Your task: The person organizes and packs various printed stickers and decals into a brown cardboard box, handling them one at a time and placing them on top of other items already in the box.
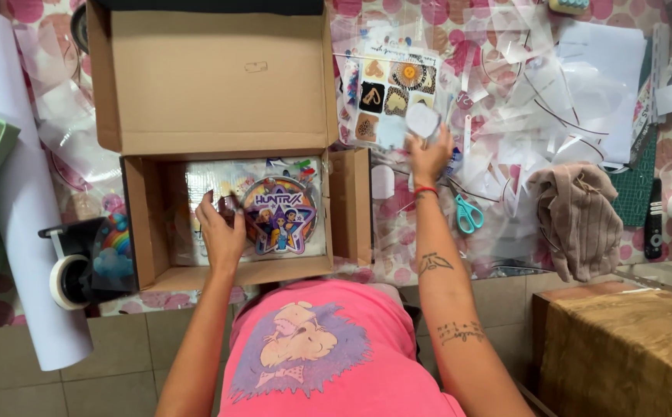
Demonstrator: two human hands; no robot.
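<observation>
An open cardboard box [147, 224] lies on the table with its lid flap up. Inside rests a round colourful star-shaped decoration [280, 215] on wrapped items. My left hand [220, 232] is inside the box, fingers touching the left edge of that decoration. My right hand [428, 158] reaches out past the box's right wall and grips a small white clear-wrapped piece [422, 121]. A sheet of patterned square stickers [392, 96] lies just beyond it.
Teal-handled scissors [468, 214] lie right of my forearm. A tape dispenser [73, 274] sits left of the box. Clear plastic scraps [536, 85], a beige cloth [579, 220], a black-handled tool [654, 220] and a white paper roll [19, 201] crowd the table.
</observation>
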